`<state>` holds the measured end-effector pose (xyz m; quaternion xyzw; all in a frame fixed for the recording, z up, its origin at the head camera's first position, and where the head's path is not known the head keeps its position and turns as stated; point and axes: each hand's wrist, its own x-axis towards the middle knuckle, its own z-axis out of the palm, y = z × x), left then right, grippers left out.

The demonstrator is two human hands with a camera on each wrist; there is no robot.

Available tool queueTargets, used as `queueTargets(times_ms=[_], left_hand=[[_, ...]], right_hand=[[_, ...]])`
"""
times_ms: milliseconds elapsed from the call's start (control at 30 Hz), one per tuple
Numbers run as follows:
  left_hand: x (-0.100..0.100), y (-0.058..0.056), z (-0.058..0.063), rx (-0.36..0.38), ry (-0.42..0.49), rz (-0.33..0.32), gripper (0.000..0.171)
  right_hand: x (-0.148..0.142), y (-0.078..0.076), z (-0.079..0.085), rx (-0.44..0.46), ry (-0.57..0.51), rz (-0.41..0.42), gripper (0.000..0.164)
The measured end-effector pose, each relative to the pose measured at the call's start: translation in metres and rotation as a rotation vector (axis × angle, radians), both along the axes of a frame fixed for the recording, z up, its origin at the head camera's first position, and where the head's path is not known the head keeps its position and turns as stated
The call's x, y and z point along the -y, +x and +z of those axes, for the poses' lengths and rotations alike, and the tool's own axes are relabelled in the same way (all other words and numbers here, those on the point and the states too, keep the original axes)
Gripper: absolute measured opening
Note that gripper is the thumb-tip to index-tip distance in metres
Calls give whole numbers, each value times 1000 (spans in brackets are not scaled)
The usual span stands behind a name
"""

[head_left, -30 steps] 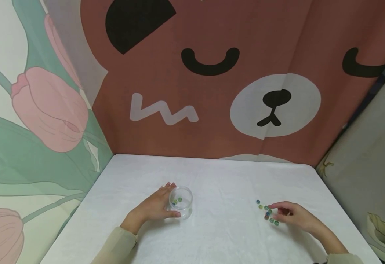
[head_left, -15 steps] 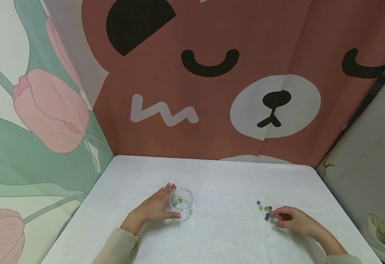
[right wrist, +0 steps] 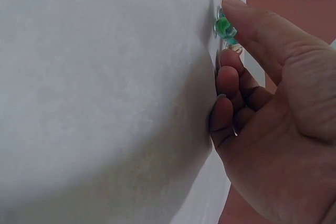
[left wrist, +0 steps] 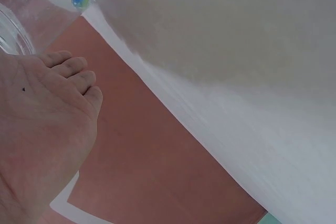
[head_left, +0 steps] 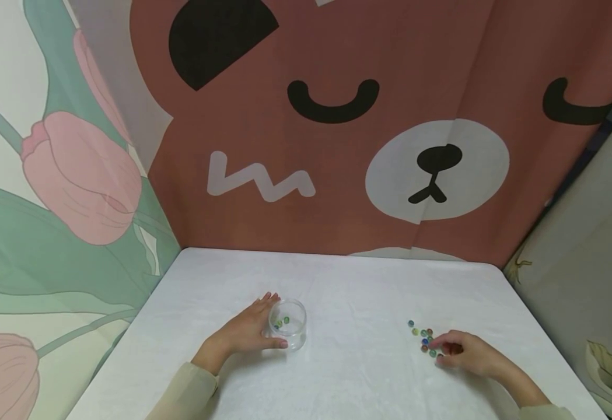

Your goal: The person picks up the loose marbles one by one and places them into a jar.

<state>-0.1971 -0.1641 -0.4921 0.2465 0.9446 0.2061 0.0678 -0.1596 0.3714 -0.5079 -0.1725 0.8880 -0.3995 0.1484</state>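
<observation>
In the head view, a clear round container [head_left: 287,325] with a few marbles [head_left: 279,324] in it stands on the white table [head_left: 348,361]. My left hand [head_left: 245,326] rests beside it, fingers extended along its far left side and thumb at the near side. In the left wrist view the palm [left wrist: 42,119] shows below the container [left wrist: 47,3]. Over to the right, my right hand [head_left: 471,353] has thumb and forefinger at a cluster of small glass marbles [head_left: 425,342]. A green marble [right wrist: 223,27] shows by the thumb; whether it is pinched cannot be told.
Behind the table hangs a brown cloth [head_left: 258,227] with a bear face. A tulip-print cloth [head_left: 85,175] stands at the left and a pale cloth [head_left: 584,251] at the right. White table surface lies between the two hands.
My right hand has shifted slightly toward the near end of the marble cluster, uncovering a reddish-brown marble farther back. The left hand and the container stay in place.
</observation>
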Motion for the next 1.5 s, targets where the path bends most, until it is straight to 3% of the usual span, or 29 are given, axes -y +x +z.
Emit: queueTargets(times_ms=[233, 400, 667, 1233, 1500], left_hand=[[-1, 1, 2, 2, -8, -2, 110], [-2, 1, 2, -3, -12, -6, 109], [-1, 0, 3, -13, -6, -22, 109], [-2, 1, 3, 11, -12, 7, 110], [-1, 1, 3, 6, -8, -6, 110]], right_hand=[[0, 1, 1, 6, 32, -12, 31], [-2, 0, 1, -36, 44, -1, 29], [-4, -2, 1, -28, 100, -48, 21], [7, -1, 14, -135, 78, -18, 16], [17, 0, 18, -201, 17, 1, 11]])
